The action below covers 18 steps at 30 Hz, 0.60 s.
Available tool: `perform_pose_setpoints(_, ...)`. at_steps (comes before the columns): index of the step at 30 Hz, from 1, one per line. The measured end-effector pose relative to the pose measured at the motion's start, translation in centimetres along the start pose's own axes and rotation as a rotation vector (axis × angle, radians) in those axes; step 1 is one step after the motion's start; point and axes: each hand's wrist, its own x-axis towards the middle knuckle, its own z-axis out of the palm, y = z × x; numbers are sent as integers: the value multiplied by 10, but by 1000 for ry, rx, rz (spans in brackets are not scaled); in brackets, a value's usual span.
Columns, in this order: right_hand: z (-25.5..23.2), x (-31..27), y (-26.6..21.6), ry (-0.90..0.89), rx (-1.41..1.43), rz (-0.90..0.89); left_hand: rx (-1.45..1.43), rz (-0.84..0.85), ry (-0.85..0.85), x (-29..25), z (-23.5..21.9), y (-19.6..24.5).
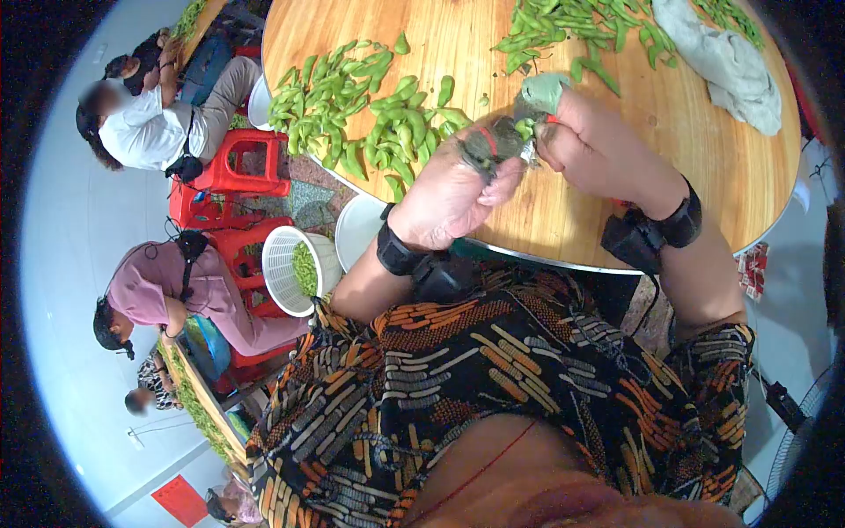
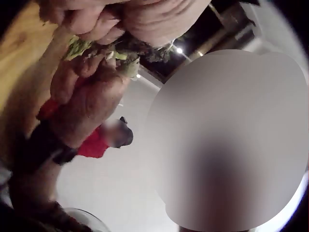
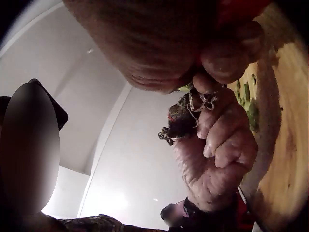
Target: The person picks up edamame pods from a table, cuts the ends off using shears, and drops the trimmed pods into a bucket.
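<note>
Both hands meet above the wooden table (image 1: 563,216), thumbs wrapped in dark and green cloth. The left hand (image 1: 453,195) has curled fingers and pinches a green pod (image 1: 525,128) from one side; the right hand (image 1: 598,145) pinches at it from the other. In the left wrist view the left hand (image 2: 154,19) is at the top and the right hand (image 2: 89,104) just below it, with green bits between. The right wrist view has the right hand (image 3: 159,48) above the left hand (image 3: 217,145), whose thumb wears frayed cloth. The pod is mostly hidden by the fingers.
Loose green pods (image 1: 330,101) lie at the table's left, and more pods (image 1: 563,26) at the far side. A grey cloth (image 1: 726,66) rests at the far right. A white basket (image 1: 280,264) with green beans stands beside the table's left edge, near red stools (image 1: 233,167) and seated people.
</note>
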Motion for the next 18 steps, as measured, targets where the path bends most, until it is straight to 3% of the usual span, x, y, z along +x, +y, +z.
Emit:
perform_pose_setpoints(2,-4,2,-3,-9,-14,84,937,310,309,-1,11,-3)
perform_pose_setpoints(3,-4,2,-3,-5,-17,83,939,312,304,0,4,-3)
perform_pose_setpoints(5,-3,3,-2,108,-200,134,1627,799,407,1,-12,-2)
perform_pose_setpoints(7,0,1,-4,90,-285,94,1591,784,367,-2,-11,1)
perform_pose_setpoints(10,12,-3,-4,99,-313,-49,1388,443,226,-5,-1,8)
perform_pose_setpoints(11,14,-5,-2,128,-259,-145,1388,444,223,-5,-1,9)
perform_pose_setpoints(13,12,-5,1,107,-234,-119,1276,315,143,-3,0,9)
perform_pose_setpoints(15,12,-4,1,81,-201,-98,1210,307,117,-5,-2,8)
perform_pose_setpoints(17,10,-3,-2,8,86,-3,1142,299,96,-7,-5,7)
perform_pose_setpoints(18,8,-3,-6,6,87,-2,1089,254,109,-7,-7,6)
